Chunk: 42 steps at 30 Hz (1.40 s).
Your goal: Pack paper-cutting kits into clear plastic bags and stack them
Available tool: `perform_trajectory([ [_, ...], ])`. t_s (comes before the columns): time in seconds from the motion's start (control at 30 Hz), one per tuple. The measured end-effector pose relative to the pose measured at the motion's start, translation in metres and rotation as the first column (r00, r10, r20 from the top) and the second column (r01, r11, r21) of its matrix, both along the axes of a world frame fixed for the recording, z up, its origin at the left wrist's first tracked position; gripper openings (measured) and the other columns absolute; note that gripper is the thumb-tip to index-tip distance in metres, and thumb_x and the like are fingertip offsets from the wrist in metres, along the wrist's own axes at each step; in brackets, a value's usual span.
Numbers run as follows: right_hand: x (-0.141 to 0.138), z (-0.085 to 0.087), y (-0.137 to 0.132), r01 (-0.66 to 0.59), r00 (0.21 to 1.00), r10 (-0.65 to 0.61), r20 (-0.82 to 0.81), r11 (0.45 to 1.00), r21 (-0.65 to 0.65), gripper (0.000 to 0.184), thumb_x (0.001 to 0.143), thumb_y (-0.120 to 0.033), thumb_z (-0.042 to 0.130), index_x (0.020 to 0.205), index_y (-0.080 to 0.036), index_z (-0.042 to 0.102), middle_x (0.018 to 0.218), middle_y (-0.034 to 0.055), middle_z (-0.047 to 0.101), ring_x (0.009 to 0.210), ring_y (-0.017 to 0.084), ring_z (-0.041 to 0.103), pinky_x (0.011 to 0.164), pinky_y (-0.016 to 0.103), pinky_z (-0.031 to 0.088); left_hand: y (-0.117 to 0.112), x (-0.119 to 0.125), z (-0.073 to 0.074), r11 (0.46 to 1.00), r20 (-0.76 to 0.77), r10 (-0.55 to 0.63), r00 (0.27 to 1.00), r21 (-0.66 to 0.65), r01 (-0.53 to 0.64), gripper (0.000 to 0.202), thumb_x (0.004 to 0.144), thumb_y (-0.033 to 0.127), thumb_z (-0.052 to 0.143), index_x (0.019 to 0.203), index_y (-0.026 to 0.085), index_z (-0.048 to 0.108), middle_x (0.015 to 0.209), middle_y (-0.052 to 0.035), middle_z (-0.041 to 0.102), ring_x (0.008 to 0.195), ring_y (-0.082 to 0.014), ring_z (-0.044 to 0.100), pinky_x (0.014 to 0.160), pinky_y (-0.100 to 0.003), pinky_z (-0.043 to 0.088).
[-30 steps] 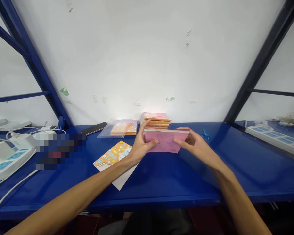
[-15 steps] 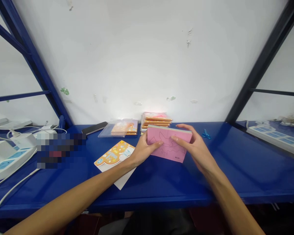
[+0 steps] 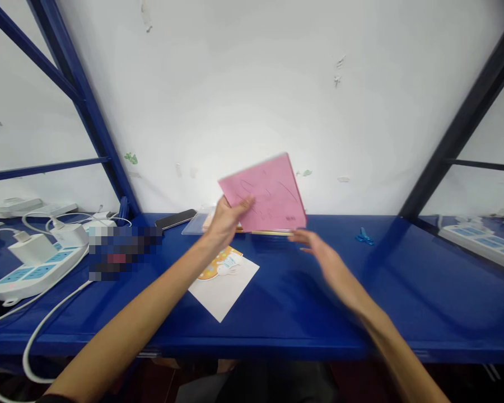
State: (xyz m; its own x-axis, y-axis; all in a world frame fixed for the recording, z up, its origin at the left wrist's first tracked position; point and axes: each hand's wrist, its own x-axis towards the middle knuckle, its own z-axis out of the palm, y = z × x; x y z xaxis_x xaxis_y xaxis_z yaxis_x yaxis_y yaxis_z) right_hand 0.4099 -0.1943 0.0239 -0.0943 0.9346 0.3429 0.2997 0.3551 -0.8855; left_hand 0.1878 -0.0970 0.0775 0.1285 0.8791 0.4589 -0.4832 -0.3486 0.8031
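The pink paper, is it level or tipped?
Tipped. The left hand holds the pink paper up with its top edge slanting: the corner toward the picture's right sits higher than the other.

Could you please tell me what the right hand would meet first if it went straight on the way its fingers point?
The right hand would probably meet the pink paper first, near its lower edge, though depth is unclear.

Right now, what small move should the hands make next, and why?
Probably bring the right hand up to steady the lower right corner of the pink paper stack: the left hand pinches its left side, the stack is tilted, and the right fingers are near that corner.
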Motion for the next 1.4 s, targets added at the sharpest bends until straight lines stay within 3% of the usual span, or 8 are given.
perform_trajectory([
  [0.1,-0.031,-0.005,-0.017,-0.193,0.895,0.152,0.419,0.979,0.059,0.057,0.106,-0.058,0.034,0.153,-0.03,0.05,0.162,0.0019,0.045,0.153,0.024,0.034,0.128,0.047,0.021,0.021,-0.031,0.022,0.99,0.13,0.081,0.988,0.105,-0.095,0.06,0.064,0.028,0.095,0.117,0.017,0.067,0.114,-0.01,0.077,0.118,-0.03,0.068,0.104,-0.041,0.054],
  [0.23,-0.077,-0.007,-0.04,-0.42,0.679,0.314,0.664,0.908,0.0,0.059,0.109,-0.051,0.032,0.163,-0.029,0.03,0.168,0.002,0.033,0.156,0.021,0.025,0.128,0.048,0.02,0.048,-0.064,0.018,0.975,0.187,0.205,0.961,0.047,-0.217,0.056,0.065,0.024,0.094,0.114,0.019,0.067,0.113,-0.0081,0.077,0.116,-0.0261,0.068,0.1,-0.036,0.056],
  [0.43,-0.09,0.004,-0.085,-0.037,0.525,0.185,0.831,0.98,-0.195,0.073,0.101,-0.059,0.046,0.163,-0.025,0.031,0.164,0.021,0.031,0.148,0.047,0.033,0.113,0.07,0.036,0.066,-0.074,-0.001,0.965,0.17,0.263,0.95,-0.052,-0.258,0.058,0.066,0.019,0.092,0.118,0.019,0.066,0.114,-0.0085,0.077,0.108,-0.0233,0.071,0.099,-0.037,0.057],
  [0.67,-0.041,0.021,-0.061,-0.032,0.643,-0.051,0.764,0.995,0.094,0.066,0.1,-0.06,0.05,0.159,-0.031,0.042,0.164,0.0102,0.04,0.154,0.034,0.029,0.121,0.06,0.03,0.045,-0.047,-0.001,0.989,0.088,0.125,0.988,-0.092,-0.117,0.055,0.066,0.022,0.092,0.115,0.016,0.067,0.115,-0.0113,0.077,0.116,-0.03,0.069,0.105,-0.043,0.055],
  [0.8,-0.012,-0.001,-0.02,-0.089,0.67,0.116,0.734,0.993,-0.076,0.108,0.079,-0.082,0.061,0.166,-0.032,0.021,0.172,0.0122,0.019,0.159,0.037,0.007,0.124,0.062,0.017,0.028,-0.031,-0.006,0.986,-0.016,0.037,0.999,-0.159,-0.039,0.05,0.067,0.026,0.092,0.11,0.013,0.069,0.114,-0.0149,0.077,0.109,-0.0325,0.072,0.099,-0.047,0.059],
  [0.97,-0.002,-0.013,-0.007,-0.106,0.693,0.13,0.709,0.991,-0.079,0.11,0.08,-0.081,0.062,0.166,-0.026,0.023,0.165,0.0167,0.036,0.153,0.038,0.03,0.122,0.058,0.024,0.022,-0.023,-0.014,0.978,-0.064,-0.017,0.998,-0.211,0.003,0.048,0.069,0.027,0.092,0.109,0.013,0.07,0.113,-0.0159,0.078,0.104,-0.0322,0.075,0.095,-0.047,0.061],
  [1.17,0.022,-0.006,0.003,0.206,0.764,-0.172,0.622,0.978,0.018,0.09,0.09,-0.075,0.051,0.163,-0.026,0.028,0.137,0.0188,0.062,0.123,0.04,0.061,0.101,0.058,0.046,0.017,-0.018,-0.019,0.972,-0.074,-0.077,0.994,-0.227,0.058,0.041,0.071,0.024,0.09,0.108,0.014,0.073,0.117,-0.0159,0.077,0.107,-0.0324,0.073,0.102,-0.05,0.058],
  [1.4,0.064,-0.006,0.019,0.584,0.734,-0.527,0.429,0.812,-0.002,0.081,0.094,-0.076,0.038,0.152,-0.018,0.042,0.121,0.0186,0.072,0.114,0.038,0.068,0.099,0.051,0.047,0.006,-0.006,-0.031,0.948,-0.13,-0.152,0.98,-0.301,0.108,0.046,0.072,0.026,0.091,0.112,0.013,0.073,0.12,-0.0184,0.076,0.108,-0.0316,0.073,0.103,-0.049,0.056],
])
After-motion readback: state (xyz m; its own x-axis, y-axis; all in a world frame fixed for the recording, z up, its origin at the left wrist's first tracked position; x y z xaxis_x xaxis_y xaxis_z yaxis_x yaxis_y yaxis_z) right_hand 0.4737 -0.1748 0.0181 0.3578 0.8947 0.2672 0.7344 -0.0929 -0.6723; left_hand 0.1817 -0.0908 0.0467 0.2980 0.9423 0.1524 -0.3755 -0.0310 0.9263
